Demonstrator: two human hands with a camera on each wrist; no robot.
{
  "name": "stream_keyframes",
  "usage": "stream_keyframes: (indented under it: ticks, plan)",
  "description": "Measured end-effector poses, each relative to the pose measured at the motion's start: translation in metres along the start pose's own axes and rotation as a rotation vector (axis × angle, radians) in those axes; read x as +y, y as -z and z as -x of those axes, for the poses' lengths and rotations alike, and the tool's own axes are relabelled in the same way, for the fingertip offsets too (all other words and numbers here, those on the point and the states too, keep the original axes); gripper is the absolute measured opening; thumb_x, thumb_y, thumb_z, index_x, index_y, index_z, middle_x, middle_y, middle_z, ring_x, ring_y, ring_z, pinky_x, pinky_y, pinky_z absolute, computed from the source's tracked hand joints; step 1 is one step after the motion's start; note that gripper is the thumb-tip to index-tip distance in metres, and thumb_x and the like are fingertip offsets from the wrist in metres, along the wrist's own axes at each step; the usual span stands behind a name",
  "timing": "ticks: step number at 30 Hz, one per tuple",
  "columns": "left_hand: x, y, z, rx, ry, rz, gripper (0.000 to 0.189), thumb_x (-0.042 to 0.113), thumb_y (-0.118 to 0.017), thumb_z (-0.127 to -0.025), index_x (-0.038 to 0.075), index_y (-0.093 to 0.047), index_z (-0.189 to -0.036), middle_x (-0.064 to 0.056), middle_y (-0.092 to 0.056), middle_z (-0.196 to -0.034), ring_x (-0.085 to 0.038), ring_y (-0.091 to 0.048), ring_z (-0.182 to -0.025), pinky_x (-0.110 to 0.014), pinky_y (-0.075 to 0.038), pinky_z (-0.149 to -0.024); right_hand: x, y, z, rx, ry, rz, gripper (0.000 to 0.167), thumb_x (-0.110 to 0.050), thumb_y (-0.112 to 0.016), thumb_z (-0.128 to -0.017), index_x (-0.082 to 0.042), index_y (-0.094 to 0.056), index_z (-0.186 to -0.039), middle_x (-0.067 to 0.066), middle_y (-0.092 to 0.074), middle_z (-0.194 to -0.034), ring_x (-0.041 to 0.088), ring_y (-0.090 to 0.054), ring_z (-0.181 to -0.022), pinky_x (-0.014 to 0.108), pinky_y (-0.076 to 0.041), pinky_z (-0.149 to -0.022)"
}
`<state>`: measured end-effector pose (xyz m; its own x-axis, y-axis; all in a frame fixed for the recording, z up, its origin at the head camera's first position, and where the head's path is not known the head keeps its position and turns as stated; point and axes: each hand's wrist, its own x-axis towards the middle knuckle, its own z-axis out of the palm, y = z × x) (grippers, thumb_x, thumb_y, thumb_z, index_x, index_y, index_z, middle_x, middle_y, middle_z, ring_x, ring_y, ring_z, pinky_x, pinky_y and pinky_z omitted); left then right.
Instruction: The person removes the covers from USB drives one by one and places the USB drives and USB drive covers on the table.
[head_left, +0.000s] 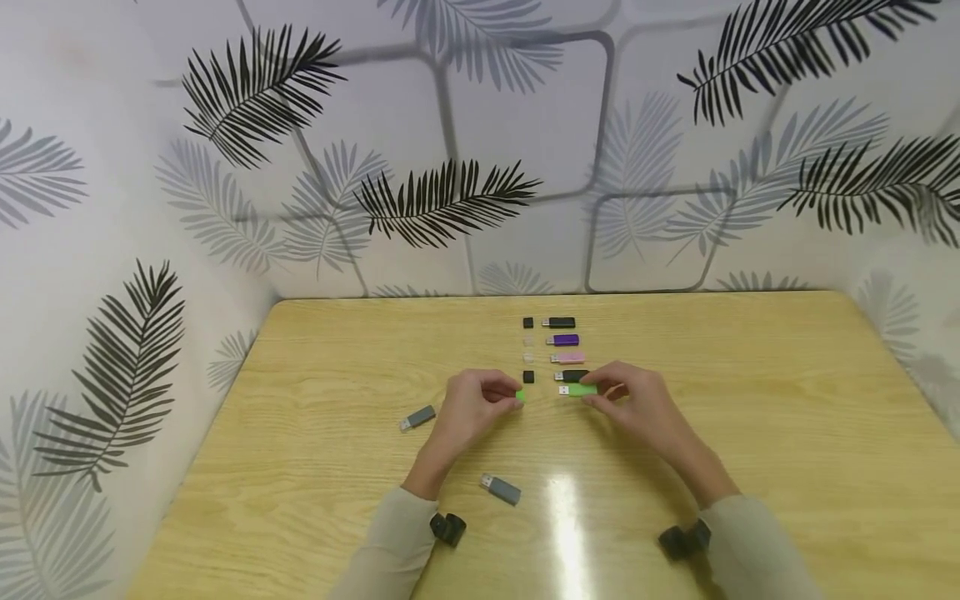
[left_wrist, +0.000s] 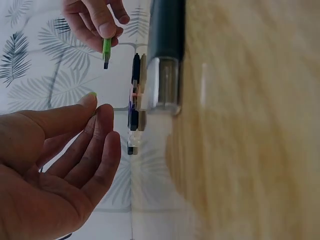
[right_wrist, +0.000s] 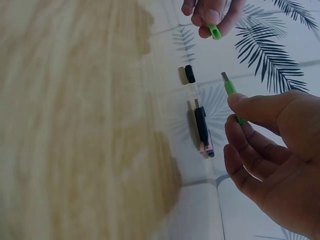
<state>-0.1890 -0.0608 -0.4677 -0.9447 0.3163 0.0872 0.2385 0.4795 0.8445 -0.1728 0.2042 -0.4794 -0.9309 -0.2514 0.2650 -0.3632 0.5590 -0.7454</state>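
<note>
My left hand pinches a small green cap between thumb and fingertips, its hollow end showing in the right wrist view. Opposite it, my right hand grips a green USB stick by its body, the bare metal plug pointing left toward the cap. A gap separates stick and cap, and both are held above the table. Just beyond the hands lie a black USB stick and, to its left, a black cap.
Farther back, a pink stick, a purple stick and another black stick form a column, with caps, two clear and one black, on their left. Two grey USB sticks, one left, one nearer, lie on the wooden table.
</note>
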Motion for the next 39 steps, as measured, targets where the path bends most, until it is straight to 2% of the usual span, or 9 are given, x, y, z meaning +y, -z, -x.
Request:
stream_keyframes:
  ticks: [6, 19, 24, 34, 39]
  plan:
    - [0.001, -0.006, -0.009, -0.018, 0.01, -0.073, 0.009, 0.007, -0.082, -0.088, 0.007, -0.08, -0.097, -0.003, -0.077, -0.092, -0.012, -0.071, -0.079, -0.024, -0.058, -0.071, 0.006, -0.001, -0.003, -0.025, -0.065, 0.026, 0.02, 0.001, -0.081, -0.086, -0.004, -0.076, -0.105, 0.007, -0.074, -0.1, 0.02, -0.069, -0.087, 0.032, -0.061, -0.077]
    - [0.0, -0.017, -0.026, -0.085, 0.009, -0.244, 0.005, 0.009, -0.082, -0.089, 0.008, -0.079, -0.093, 0.001, -0.072, -0.084, -0.008, -0.064, -0.073, -0.023, -0.054, -0.066, 0.011, -0.007, -0.01, -0.096, -0.107, 0.062, 0.018, -0.005, -0.081, -0.088, -0.003, -0.076, -0.105, 0.005, -0.073, -0.096, 0.018, -0.067, -0.084, 0.036, -0.061, -0.078]
    - [0.001, -0.018, -0.028, -0.092, 0.025, -0.279, 0.006, 0.008, -0.083, -0.088, 0.007, -0.079, -0.091, 0.001, -0.07, -0.082, -0.008, -0.062, -0.072, -0.022, -0.053, -0.065, 0.008, -0.007, -0.012, -0.112, -0.113, 0.076, 0.016, -0.004, -0.08, -0.089, -0.003, -0.076, -0.104, 0.006, -0.072, -0.096, 0.018, -0.066, -0.084, 0.035, -0.06, -0.076]
    - [0.003, -0.018, -0.029, -0.093, 0.036, -0.268, 0.006, 0.003, -0.082, -0.087, 0.005, -0.077, -0.09, -0.001, -0.07, -0.08, -0.009, -0.061, -0.071, -0.022, -0.053, -0.064, 0.007, -0.008, -0.014, -0.111, -0.112, 0.149, 0.015, -0.003, -0.082, -0.086, -0.004, -0.077, -0.1, 0.005, -0.07, -0.093, 0.017, -0.063, -0.081, 0.032, -0.056, -0.073]
    - [0.004, -0.019, -0.029, -0.097, 0.031, -0.29, 0.006, 0.004, -0.083, -0.087, 0.004, -0.078, -0.091, -0.001, -0.069, -0.081, -0.01, -0.061, -0.072, -0.023, -0.053, -0.065, 0.008, -0.008, -0.014, -0.117, -0.116, 0.149, 0.015, -0.002, -0.082, -0.086, -0.003, -0.077, -0.1, 0.005, -0.069, -0.092, 0.017, -0.063, -0.081, 0.032, -0.056, -0.073]
